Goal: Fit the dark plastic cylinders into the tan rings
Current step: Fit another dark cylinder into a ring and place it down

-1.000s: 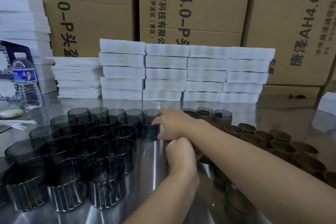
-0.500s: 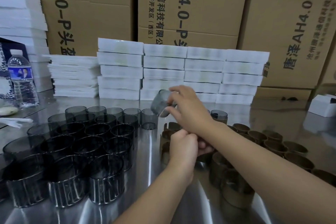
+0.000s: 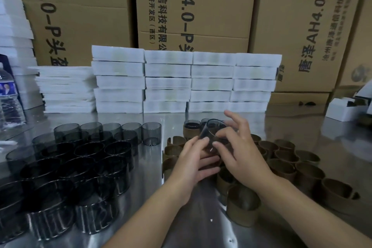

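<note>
My left hand and my right hand are both bare from fingertips to wrist, and the nails I can make out, such as the right thumbnail, are cut short and plain. Both arms are bare as well: the left forearm shows uncovered right to the near edge of the view, and the right forearm shows uncovered right to the near right corner, each smooth and rounded.
</note>
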A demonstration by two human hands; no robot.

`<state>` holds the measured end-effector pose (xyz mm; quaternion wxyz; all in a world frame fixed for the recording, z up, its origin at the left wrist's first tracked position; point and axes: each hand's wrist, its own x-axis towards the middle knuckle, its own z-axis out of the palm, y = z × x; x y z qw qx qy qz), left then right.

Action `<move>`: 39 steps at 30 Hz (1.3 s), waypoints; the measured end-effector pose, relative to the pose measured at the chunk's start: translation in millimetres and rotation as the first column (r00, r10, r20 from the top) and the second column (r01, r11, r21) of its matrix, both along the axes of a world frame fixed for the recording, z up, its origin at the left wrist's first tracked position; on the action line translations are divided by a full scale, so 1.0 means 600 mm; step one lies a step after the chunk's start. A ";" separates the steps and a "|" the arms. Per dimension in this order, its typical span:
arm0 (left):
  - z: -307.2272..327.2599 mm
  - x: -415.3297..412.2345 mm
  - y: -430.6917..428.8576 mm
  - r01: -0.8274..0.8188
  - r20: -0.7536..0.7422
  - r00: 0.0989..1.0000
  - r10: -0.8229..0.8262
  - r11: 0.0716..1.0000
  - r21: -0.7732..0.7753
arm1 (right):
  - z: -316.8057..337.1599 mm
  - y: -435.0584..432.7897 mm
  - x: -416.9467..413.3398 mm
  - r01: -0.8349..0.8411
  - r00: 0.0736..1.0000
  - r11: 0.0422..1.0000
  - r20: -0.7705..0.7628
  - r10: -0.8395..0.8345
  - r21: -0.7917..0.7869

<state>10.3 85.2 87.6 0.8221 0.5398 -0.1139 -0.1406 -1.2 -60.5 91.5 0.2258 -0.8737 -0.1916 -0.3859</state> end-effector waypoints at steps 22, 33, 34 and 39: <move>-0.010 0.006 0.012 -0.034 0.035 0.999 0.039 0.990 -0.136 | 0.001 0.018 -0.023 -0.123 0.986 0.992 0.110 0.122 0.001; -0.008 0.000 0.009 -0.026 0.061 0.998 0.034 0.990 -0.138 | -0.002 0.022 -0.021 -0.066 0.981 0.998 0.183 0.063 0.011; -0.008 0.000 0.009 -0.025 0.060 0.998 0.033 0.990 -0.138 | -0.002 0.021 -0.020 -0.064 0.982 0.998 0.179 0.061 0.014; -0.007 -0.001 0.009 -0.016 0.065 0.998 0.025 0.991 -0.136 | -0.003 0.022 -0.020 -0.073 0.981 0.996 0.181 0.063 0.052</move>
